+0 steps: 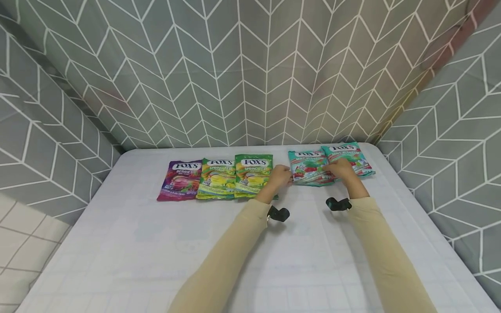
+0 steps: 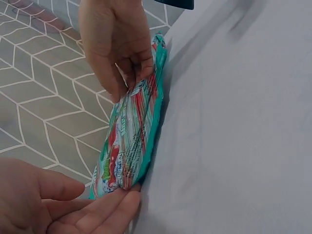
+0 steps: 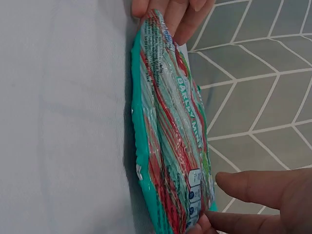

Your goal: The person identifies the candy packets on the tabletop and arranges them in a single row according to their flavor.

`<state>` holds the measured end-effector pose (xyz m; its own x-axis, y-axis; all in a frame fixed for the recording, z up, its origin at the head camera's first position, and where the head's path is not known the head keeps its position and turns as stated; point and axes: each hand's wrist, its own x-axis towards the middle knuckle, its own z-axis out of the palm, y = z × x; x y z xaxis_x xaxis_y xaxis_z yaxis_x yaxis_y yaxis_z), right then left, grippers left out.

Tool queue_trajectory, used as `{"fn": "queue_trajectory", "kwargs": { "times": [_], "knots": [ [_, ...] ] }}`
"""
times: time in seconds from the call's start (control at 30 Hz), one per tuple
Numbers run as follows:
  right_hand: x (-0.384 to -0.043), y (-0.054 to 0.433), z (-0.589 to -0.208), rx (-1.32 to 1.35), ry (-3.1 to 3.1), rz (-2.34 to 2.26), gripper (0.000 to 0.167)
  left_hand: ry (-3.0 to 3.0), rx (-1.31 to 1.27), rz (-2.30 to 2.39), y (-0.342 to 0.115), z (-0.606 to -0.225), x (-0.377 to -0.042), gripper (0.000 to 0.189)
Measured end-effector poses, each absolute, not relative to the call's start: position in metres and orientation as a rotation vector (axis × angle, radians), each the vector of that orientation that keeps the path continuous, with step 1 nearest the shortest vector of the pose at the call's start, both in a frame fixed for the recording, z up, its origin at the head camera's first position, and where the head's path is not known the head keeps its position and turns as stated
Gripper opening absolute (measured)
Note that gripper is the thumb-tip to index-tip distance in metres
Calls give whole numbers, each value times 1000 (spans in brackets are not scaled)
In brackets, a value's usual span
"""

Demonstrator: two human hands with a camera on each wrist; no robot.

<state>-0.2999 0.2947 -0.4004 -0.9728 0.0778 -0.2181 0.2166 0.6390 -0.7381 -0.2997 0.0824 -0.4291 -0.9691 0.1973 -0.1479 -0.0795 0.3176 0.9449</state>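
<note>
A teal candy bag marked Fox's lies between the two hands on the white table. My left hand is at its left edge; in the left wrist view the fingers reach along the bag's end, nearly straight, with the thumb apart from them. At the opposite edge my right hand holds the bag with bent fingers, some tucked at its lower side in the right wrist view. A second teal bag lies just right of it, partly behind the right hand.
Left of the hands, two yellow-green candy bags and a purple berries bag lie in a row, edges touching or overlapping. Patterned grey cloth rises behind the white table and on both sides.
</note>
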Motion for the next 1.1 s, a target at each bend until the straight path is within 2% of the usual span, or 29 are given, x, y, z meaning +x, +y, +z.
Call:
{"fn": "queue_trajectory", "kwargs": {
  "times": [0.3,0.53,0.7,0.87,1.1],
  "knots": [
    [-294,289,-404,224,2564,-1366,50,2354,57,1667,79,-431,-297,37],
    [-289,282,-407,243,2386,-1616,57,2336,134,1758,72,-436,-297,47],
    [-286,270,-407,273,2236,-1886,64,2368,179,1785,54,-436,-299,49],
    [-282,255,-400,130,1934,-2222,71,2308,195,1884,32,-428,-302,51],
    [-283,224,-383,46,1788,-2358,66,2264,204,2073,0,-405,-294,49]
  ]
}}
